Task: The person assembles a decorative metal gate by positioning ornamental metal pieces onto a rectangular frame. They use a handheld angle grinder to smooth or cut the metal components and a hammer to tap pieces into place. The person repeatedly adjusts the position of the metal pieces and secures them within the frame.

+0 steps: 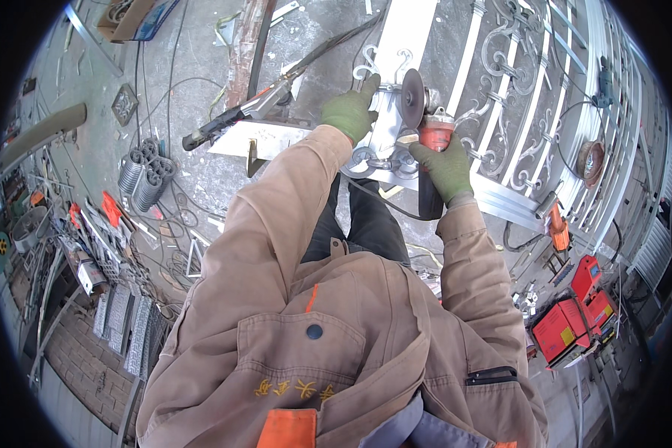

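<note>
Head view shows both of my gloved hands up at the top of the frame, over a piece of pale metal scrollwork. My right hand is wrapped tight around the red body of an angle grinder, fingers closed on it, with the dark round disc standing on edge just above my knuckles. My left hand is closed on the scrollwork piece right beside the disc, pinning it down on its support.

I judge that the grinding step itself is in hand: the disc sits at or just beside a joint of the curls, though I cannot tell whether it touches the metal. No sparks show. The next move, as I see it, calls for a steady two-point hold, the left hand kept clear of the disc's edge, and the black cable that hangs below the grinder kept away from the work.

The piece is light grey, bare-looking metal, with small curled scrolls at its top end and rings at its lower end, lying across a flat pale bar. To the right a large gate panel of the same curled pattern lies flat. A welding torch with its hose rests to the left, and red machines stand on the floor by my right side.
</note>
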### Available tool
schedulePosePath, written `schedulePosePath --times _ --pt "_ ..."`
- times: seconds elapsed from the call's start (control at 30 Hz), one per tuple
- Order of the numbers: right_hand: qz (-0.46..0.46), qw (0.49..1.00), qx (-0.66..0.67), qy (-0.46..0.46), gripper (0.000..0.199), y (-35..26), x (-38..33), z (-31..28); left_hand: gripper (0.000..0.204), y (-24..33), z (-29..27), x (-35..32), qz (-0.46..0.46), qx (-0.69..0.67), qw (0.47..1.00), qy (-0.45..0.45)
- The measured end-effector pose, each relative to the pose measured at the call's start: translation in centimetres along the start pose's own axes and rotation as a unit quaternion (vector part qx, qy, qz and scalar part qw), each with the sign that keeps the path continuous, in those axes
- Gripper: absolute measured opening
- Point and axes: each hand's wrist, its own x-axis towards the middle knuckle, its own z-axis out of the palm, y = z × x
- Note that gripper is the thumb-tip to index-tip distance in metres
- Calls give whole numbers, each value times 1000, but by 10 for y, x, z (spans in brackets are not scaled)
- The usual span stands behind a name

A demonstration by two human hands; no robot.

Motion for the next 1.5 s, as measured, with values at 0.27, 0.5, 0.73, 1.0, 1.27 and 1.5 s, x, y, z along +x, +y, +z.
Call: schedulePosePath --times 0.27,0.5,0.73,1.0,1.27,1.5 --pt "7 999 38 -32 75 -6 -4 -3 91 -3 2 0 8 -7 1000 2" --pt "-5 1000 -1 -18 72 -2 0 2 90 -4 5 0 14 -6 1000 17" --pt "5 1000 5 -17 70 -7 -3 1 88 -2 3 -1 11 -7 1000 10" --pt "-1 1000 -20 -9 74 -6 -1 2 86 -2 2 -1 17 19 1000 7" --pt "13 999 -40 -20 76 -12 -3 1 85 -2 0 -3 17 12 1000 10" --pt "-8 1000 -28 -7 74 4 7 6 87 -6 5 -2 19 -13 1000 19"
